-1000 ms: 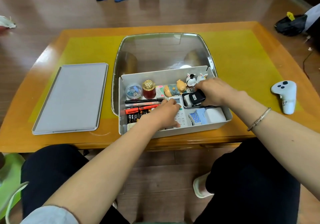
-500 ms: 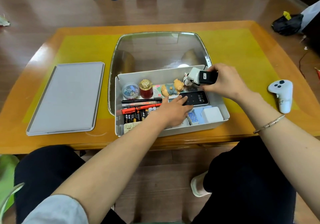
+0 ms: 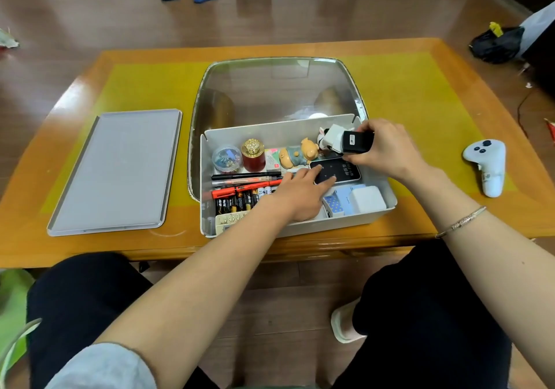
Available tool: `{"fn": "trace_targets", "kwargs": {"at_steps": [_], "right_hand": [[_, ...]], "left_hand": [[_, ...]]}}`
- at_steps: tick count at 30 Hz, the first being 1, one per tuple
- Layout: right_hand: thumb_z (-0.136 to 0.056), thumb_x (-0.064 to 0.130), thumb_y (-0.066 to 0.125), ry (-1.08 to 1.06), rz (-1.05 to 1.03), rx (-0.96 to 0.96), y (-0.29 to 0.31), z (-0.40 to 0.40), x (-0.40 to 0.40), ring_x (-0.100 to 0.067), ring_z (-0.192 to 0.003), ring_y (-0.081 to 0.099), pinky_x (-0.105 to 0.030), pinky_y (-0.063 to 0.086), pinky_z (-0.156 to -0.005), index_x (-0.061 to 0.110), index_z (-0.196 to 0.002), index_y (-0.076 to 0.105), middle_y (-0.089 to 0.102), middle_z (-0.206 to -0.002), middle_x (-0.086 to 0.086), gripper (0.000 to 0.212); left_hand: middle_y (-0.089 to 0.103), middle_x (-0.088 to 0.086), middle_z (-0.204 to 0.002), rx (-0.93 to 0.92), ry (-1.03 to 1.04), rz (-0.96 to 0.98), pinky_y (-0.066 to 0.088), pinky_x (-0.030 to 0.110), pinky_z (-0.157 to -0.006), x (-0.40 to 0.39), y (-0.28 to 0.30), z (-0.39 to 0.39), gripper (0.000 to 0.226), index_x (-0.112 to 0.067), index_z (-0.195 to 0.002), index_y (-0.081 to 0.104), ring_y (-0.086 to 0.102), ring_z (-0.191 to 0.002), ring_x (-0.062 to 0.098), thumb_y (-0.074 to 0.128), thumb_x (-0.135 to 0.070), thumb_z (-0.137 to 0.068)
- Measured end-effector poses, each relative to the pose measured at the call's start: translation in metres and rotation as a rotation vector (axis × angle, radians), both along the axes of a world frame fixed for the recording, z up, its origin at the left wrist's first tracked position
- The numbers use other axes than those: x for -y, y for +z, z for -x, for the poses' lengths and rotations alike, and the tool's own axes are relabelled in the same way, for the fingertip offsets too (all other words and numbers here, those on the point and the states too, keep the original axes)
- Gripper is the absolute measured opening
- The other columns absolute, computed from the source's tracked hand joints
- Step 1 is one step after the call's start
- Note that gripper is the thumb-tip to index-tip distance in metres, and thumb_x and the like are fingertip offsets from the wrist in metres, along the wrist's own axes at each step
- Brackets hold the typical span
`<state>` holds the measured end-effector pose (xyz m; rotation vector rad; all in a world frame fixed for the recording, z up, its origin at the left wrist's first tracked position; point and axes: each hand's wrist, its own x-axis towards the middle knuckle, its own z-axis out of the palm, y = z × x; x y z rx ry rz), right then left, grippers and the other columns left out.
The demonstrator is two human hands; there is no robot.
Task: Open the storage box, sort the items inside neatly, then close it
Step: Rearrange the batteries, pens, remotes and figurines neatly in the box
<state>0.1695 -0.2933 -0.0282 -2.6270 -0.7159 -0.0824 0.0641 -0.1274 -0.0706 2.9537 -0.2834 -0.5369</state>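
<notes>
Now, from the one head view, looking down over the person's knees, the storage box (image 3: 295, 223) sits open at the near edge of the table (image 3: 420, 94), with its clear lid (image 3: 279, 88) hinged back toward twelve o'clock. The right hand (image 3: 387, 148) hovers over the box's two o'clock corner, fingers and thumb curled round a small black-and-white gadget (image 3: 350, 142) held clear of the contents. The left hand (image 3: 300, 193) reaches in from six o'clock, fingers nearly straight and a little apart, their tips resting on a flat black device (image 3: 336, 170) that lies just under the right hand. At ten o'clock inside stand a clear tub of clips (image 3: 226, 158) and a red jar with a gold cap (image 3: 253, 157); a pig figurine (image 3: 297, 155) lies beside them, with pens (image 3: 246, 178) and batteries (image 3: 240, 200) lined up at eight o'clock. A grey tray (image 3: 117, 172) lies at nine o'clock on the table, a white controller (image 3: 488, 166) at three. I'd worry that the gadget, set down carelessly, could topple the small figurines crowded at that corner, or that the left fingers could push the black device onto the white blocks (image 3: 366, 199) at four o'clock. Compared with a second ago, the right hand has lifted the gadget up off the black device, and the left hand has moved from the calculator to that device.
</notes>
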Motion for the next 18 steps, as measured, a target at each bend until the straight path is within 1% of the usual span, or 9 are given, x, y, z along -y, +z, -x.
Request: {"fn": "trace_targets", "kwargs": {"at_steps": [2,4,6,8,10,13,15,18], "right_hand": [[-0.061,0.035,0.082,0.004,0.012,0.000,-0.002,0.002,0.000,-0.026,-0.091,0.060,-0.034,0.045,-0.072,0.016,-0.095,0.061,0.066,-0.100,-0.004,0.044],[-0.061,0.035,0.082,0.006,0.015,-0.002,-0.004,0.004,0.000,-0.027,-0.091,0.061,-0.034,0.046,-0.072,0.016,-0.095,0.061,0.066,-0.100,-0.004,0.044],[-0.061,0.035,0.082,0.007,0.022,-0.002,-0.004,0.005,-0.001,-0.027,-0.090,0.061,-0.033,0.045,-0.071,0.016,-0.095,0.061,0.065,-0.100,-0.005,0.044],[-0.061,0.036,0.083,0.006,0.023,-0.002,-0.004,0.006,-0.003,-0.027,-0.091,0.060,-0.032,0.043,-0.071,0.016,-0.096,0.061,0.065,-0.100,-0.005,0.046],[-0.061,0.036,0.083,0.009,0.016,-0.005,-0.004,0.007,-0.006,-0.027,-0.091,0.060,-0.033,0.044,-0.072,0.016,-0.096,0.061,0.064,-0.100,-0.006,0.046],[-0.061,0.037,0.083,0.016,0.017,-0.018,-0.006,0.009,-0.008,-0.025,-0.091,0.059,-0.035,0.047,-0.074,0.018,-0.096,0.060,0.064,-0.100,-0.005,0.046],[-0.061,0.038,0.083,0.018,0.020,-0.028,-0.007,0.009,-0.008,-0.024,-0.089,0.059,-0.035,0.047,-0.073,0.018,-0.095,0.060,0.064,-0.099,-0.004,0.046],[-0.061,0.038,0.083,0.028,0.029,-0.029,-0.007,0.010,-0.009,-0.024,-0.087,0.059,-0.033,0.046,-0.070,0.018,-0.094,0.060,0.064,-0.096,-0.003,0.044]], "left_hand": [[0.005,0.011,-0.160,0.048,0.075,0.050,0.017,0.048,-0.112,-0.006,0.001,0.007,0.058,-0.033,-0.153,0.012,0.010,-0.144,0.033,0.033,-0.023,-0.099],[0.013,0.012,-0.157,0.055,0.121,0.044,0.022,0.048,-0.109,-0.014,0.003,0.015,0.058,-0.032,-0.150,0.021,0.021,-0.139,0.037,0.036,-0.018,-0.096],[0.021,0.012,-0.152,0.015,0.103,0.025,0.026,0.047,-0.104,-0.019,0.004,0.022,0.052,-0.028,-0.145,0.036,0.032,-0.132,0.037,0.039,-0.015,-0.095],[0.023,0.011,-0.150,-0.051,0.093,0.074,0.030,0.044,-0.103,-0.020,0.004,0.024,0.047,-0.022,-0.141,0.044,0.038,-0.130,0.034,0.039,-0.012,-0.095],[0.023,0.012,-0.150,-0.112,0.099,0.153,0.036,0.043,-0.105,-0.020,0.004,0.023,0.045,-0.015,-0.139,0.047,0.040,-0.131,0.033,0.040,-0.009,-0.095],[0.021,0.014,-0.150,-0.153,0.114,0.225,0.037,0.042,-0.106,-0.020,0.004,0.019,0.042,-0.009,-0.135,0.051,0.039,-0.133,0.032,0.040,-0.006,-0.094],[0.019,0.013,-0.152,-0.160,0.132,0.257,0.035,0.040,-0.108,-0.021,0.003,0.019,0.043,-0.010,-0.136,0.050,0.037,-0.134,0.031,0.039,-0.006,-0.094],[0.019,0.009,-0.154,-0.156,0.156,0.301,0.031,0.037,-0.111,-0.024,0.002,0.021,0.048,-0.015,-0.141,0.045,0.033,-0.137,0.029,0.038,-0.006,-0.095]]}}
